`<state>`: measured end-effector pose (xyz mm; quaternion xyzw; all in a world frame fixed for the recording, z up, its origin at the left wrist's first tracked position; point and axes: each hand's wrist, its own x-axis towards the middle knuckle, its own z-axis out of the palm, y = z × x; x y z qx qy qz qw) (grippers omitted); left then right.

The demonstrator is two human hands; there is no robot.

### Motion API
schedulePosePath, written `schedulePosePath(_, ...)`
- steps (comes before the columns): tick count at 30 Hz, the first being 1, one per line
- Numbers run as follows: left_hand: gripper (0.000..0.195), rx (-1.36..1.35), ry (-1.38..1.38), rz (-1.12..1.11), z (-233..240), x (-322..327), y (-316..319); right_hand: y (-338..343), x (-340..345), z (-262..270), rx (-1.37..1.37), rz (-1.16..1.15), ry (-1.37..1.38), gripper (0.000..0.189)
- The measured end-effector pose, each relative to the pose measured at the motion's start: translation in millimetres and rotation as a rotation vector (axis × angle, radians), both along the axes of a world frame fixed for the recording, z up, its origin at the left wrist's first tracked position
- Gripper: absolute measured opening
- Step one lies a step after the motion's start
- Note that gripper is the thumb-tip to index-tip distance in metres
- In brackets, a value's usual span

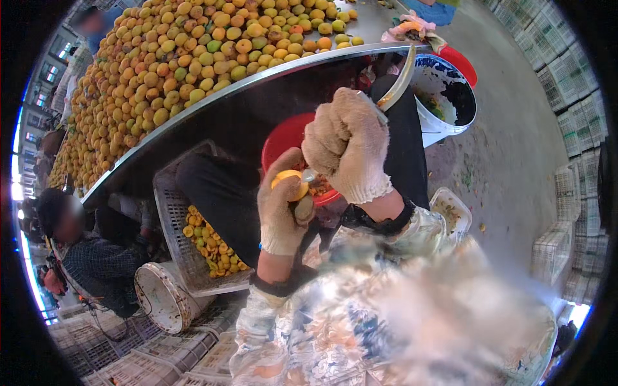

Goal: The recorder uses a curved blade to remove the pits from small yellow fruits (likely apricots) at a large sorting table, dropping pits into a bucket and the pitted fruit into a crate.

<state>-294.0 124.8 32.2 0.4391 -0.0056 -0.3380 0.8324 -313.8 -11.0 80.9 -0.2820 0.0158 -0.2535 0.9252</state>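
My left hand (282, 205), in a knitted work glove, holds a yellow-orange apricot (289, 183) between thumb and fingers. My gloved right hand (348, 144) is closed around a hand tool (400, 82). The tool's long curved end sticks up past the fist, and a small shiny tip (308, 175) shows below it against the fruit. Under both hands is a red basin (277, 137) with orange scraps inside, partly hidden by the gloves. To the left of my leg, a plastic crate (169, 202) contains halved apricots (212, 246).
A metal-edged table (251, 79) bears a large heap of apricots (174, 72). At right stand a white bucket (446, 128) and a small tub (454, 193). Another bucket (161, 299) lies tipped near a seated person (96, 260) at left. Stacked crates (569, 87) line the right side.
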Motion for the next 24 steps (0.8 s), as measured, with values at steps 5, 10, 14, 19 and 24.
schedulePosePath(5,0.035,-0.219,0.343,-0.126,-17,-3,0,12,0,-31,0.032,-0.038,0.163,0.036)
schedulePosePath(10,0.032,0.122,0.255,-0.12,-24,-3,-4,-7,-4,-67,0.045,0.315,-0.384,0.018)
schedulePosePath(14,0.03,-0.1,0.528,-0.34,-37,5,-3,-5,-9,-84,0.094,0.244,-0.128,0.009)
schedulePosePath(19,0.029,0.31,0.561,-0.021,-35,-1,-25,6,-18,-43,-1.068,-0.081,0.16,0.017)
schedulePosePath(24,0.027,0.523,0.133,-0.208,-37,10,-23,-5,2,-58,0.093,0.153,0.269,0.027)
